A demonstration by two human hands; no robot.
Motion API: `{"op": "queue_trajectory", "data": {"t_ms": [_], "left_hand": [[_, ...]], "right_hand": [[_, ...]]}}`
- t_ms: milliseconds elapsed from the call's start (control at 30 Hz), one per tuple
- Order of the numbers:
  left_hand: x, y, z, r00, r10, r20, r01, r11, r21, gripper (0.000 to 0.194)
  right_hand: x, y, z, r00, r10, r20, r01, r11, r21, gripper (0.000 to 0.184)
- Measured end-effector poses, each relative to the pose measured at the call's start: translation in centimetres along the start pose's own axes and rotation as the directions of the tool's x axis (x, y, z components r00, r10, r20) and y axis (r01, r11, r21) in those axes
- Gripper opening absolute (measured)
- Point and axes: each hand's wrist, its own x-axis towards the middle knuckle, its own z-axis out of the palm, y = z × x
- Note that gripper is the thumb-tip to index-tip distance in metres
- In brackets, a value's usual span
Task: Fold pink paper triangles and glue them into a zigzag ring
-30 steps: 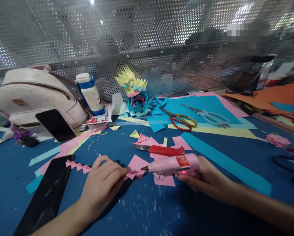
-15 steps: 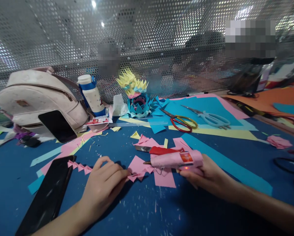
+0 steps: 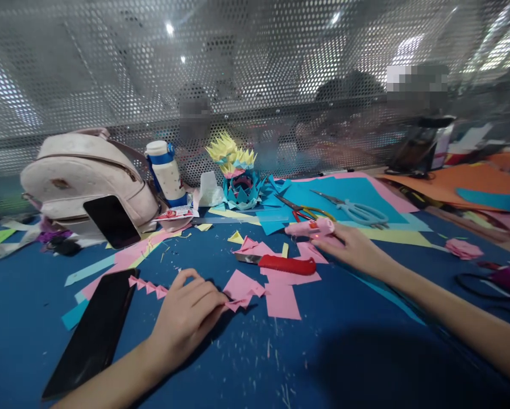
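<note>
My left hand rests low over the blue table, fingers pinched on a strip of folded pink paper triangles. Part of that strip pokes out left of the hand, and pink folds show at the fingertips. My right hand is wrapped around a pink hot glue gun, its nozzle pointing left and a small red light showing. Below the gun, a red-handled utility knife lies on loose pink paper pieces.
Red-and-yellow scissors and light-blue scissors lie on blue paper sheets. Behind stand a folded-paper piece with yellow tops, a bottle and a backpack with a phone against it. Another dark phone lies left.
My right hand has carried the glue gun away from me, up toward the scissors, uncovering the red knife. My left hand keeps its pinch on the folded strip. The view has shifted slightly.
</note>
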Motion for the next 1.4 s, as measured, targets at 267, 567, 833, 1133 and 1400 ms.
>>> {"op": "queue_trajectory", "data": {"t_ms": [267, 567, 833, 1133, 1400], "left_hand": [[-0.2, 0.1, -0.1, 1.000, 0.007, 0.000, -0.007, 1.000, 0.016, 0.018], [-0.2, 0.1, 0.0, 1.000, 0.026, -0.004, -0.026, 1.000, 0.014, 0.014], [-0.2, 0.0, -0.1, 1.000, 0.018, 0.011, -0.018, 1.000, 0.002, 0.015], [-0.2, 0.0, -0.2, 0.999, 0.050, -0.007, -0.050, 0.998, 0.041, 0.015], [-0.3, -0.1, -0.2, 1.000, 0.022, -0.009, -0.022, 0.999, 0.024, 0.014]], "right_hand": [[-0.7, 0.6, -0.1, 0.997, 0.049, 0.059, -0.045, 0.997, -0.067, 0.043], [-1.6, -0.6, -2.8, 0.962, 0.112, -0.249, -0.102, 0.993, 0.051, 0.036], [-2.0, -8.3, -2.2, 0.960, -0.198, -0.197, 0.218, 0.972, 0.084, 0.014], [0.0, -12.5, 4.7, 0.849, -0.355, 0.391, 0.366, 0.929, 0.048, 0.006], [0.6, -12.6, 5.0, 0.856, -0.314, 0.410, 0.278, 0.949, 0.147, 0.009]]}}
